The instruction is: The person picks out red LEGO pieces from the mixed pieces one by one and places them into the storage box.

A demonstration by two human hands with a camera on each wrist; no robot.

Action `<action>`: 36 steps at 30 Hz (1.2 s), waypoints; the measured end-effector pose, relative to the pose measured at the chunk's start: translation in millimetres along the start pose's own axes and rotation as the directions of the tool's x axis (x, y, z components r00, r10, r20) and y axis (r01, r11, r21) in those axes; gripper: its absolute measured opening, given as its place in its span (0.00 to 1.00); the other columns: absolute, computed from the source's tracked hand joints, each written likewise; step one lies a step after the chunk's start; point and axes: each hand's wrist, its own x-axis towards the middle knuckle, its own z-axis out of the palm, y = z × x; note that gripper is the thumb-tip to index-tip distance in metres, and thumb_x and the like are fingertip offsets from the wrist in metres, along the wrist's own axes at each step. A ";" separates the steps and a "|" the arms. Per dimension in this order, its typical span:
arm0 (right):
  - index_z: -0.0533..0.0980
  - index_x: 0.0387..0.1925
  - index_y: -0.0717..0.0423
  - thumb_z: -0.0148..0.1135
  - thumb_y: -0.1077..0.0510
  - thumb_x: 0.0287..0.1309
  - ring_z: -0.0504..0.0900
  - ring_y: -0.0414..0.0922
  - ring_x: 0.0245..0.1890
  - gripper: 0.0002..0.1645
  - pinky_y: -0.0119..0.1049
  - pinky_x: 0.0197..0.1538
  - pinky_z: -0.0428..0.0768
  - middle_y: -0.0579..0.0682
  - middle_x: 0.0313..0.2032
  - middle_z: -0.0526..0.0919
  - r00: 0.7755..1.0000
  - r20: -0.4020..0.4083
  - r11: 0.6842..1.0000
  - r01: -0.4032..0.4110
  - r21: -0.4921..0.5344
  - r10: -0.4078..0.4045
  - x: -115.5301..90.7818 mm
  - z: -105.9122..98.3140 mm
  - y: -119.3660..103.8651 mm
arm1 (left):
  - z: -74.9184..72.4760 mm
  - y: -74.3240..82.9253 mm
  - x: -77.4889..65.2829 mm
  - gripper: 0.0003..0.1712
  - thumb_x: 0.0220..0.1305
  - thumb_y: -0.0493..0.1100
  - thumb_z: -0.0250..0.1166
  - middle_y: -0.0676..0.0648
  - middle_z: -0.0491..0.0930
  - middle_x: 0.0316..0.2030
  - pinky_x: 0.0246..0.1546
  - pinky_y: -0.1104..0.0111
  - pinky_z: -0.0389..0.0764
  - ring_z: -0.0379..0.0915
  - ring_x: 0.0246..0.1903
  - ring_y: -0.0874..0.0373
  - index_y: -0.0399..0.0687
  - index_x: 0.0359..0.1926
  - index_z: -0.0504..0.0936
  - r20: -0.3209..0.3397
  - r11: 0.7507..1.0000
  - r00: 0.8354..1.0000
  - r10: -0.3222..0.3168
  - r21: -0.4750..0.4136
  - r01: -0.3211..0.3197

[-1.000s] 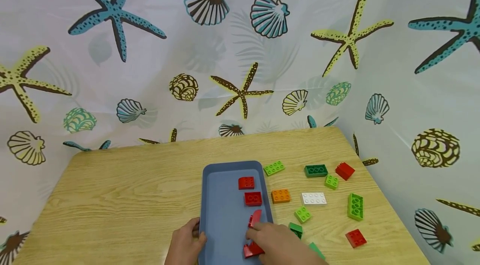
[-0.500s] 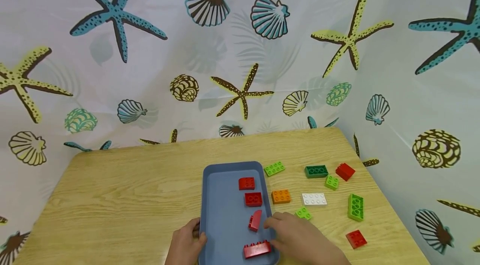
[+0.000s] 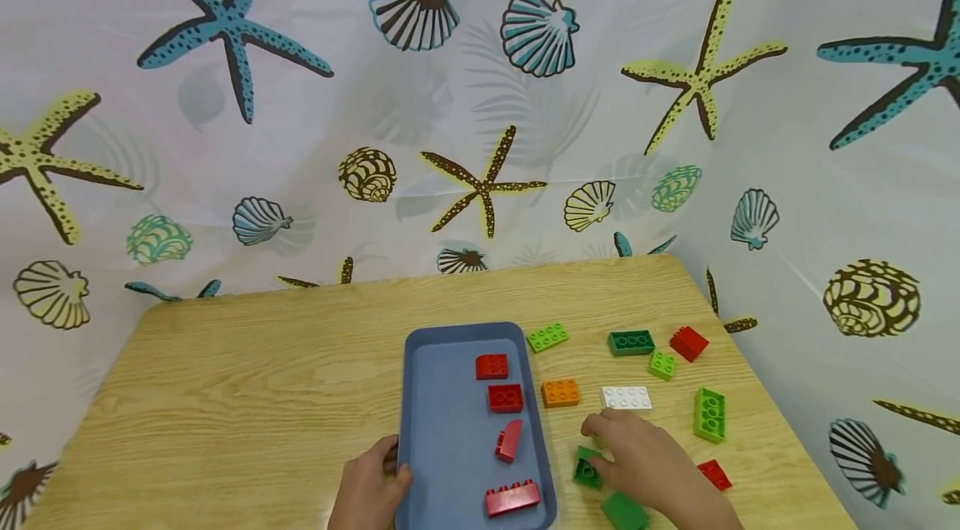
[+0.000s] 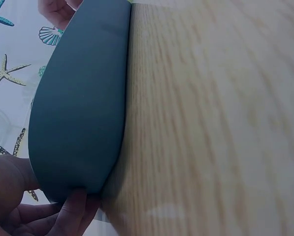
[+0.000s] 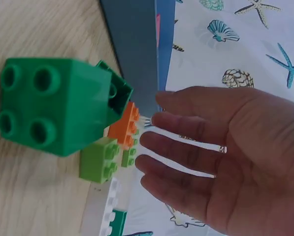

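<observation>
My left hand (image 3: 370, 484) grips the left wall of a blue-grey tray (image 3: 438, 430), thumb over the rim and fingers outside; the left wrist view shows the fingers at the tray's end (image 4: 80, 108). Several red toy bricks (image 3: 512, 499) lie spaced along the tray's right side, one of them a curved piece (image 3: 508, 441). Right of the tray, my right hand (image 3: 647, 457) hovers over the table with loosely bent fingers, holding nothing. Close to it are a hollow-side-up green brick (image 3: 587, 470) and a second green brick (image 3: 625, 512), whose studs show in the right wrist view (image 5: 33, 103).
Farther right on the wooden table (image 3: 247, 413) lie an orange brick (image 3: 561, 392), a white brick (image 3: 627, 397), light green bricks (image 3: 709, 414), a dark green brick (image 3: 632, 342) and red bricks (image 3: 689, 342). A patterned curtain (image 3: 420, 97) hangs behind the table.
My right hand has left the red bricks in the tray and moved right, over the tray's wall, to the green bricks. The left hand stays on the tray.
</observation>
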 end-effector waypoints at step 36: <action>0.74 0.33 0.54 0.66 0.61 0.38 0.72 0.46 0.30 0.15 0.45 0.31 0.77 0.51 0.31 0.76 0.926 0.028 0.926 -0.376 -0.028 0.377 -37.0 2.0 78.3 | -0.8 1.8 -0.2 0.23 0.47 0.34 0.61 0.40 0.82 0.35 0.31 0.59 0.81 0.76 0.29 0.59 0.29 0.48 0.75 -0.008 1.000 1.000 0.008 0.012 -0.008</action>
